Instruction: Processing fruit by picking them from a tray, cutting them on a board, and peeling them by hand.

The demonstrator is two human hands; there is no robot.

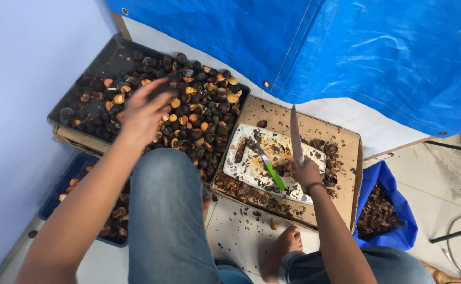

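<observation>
A large knife (296, 131) is gripped by its handle in the right hand (306, 174), with the blade pointed up and away from the person. The hand is held above a white cutting board (241, 164) that lies inside a shallow cardboard box (346, 158), and the board is strewn with brown shell scraps. A smaller knife with a green handle (270, 171) is seen lying on the board, just to the left of the right hand. The left hand (145, 111) is stretched out over a dark tray (96, 66) heaped with dark round nuts (199, 110), some of them cut open and showing orange flesh. Its fingers are blurred, so whether a nut is grasped cannot be told. A second tray (65, 181) with cut pieces is set below the first, beside the left forearm. A blue bag (385, 181) filled with brown husks is placed to the right of the box, and a blue tarpaulin (346, 47) is spread behind everything
</observation>
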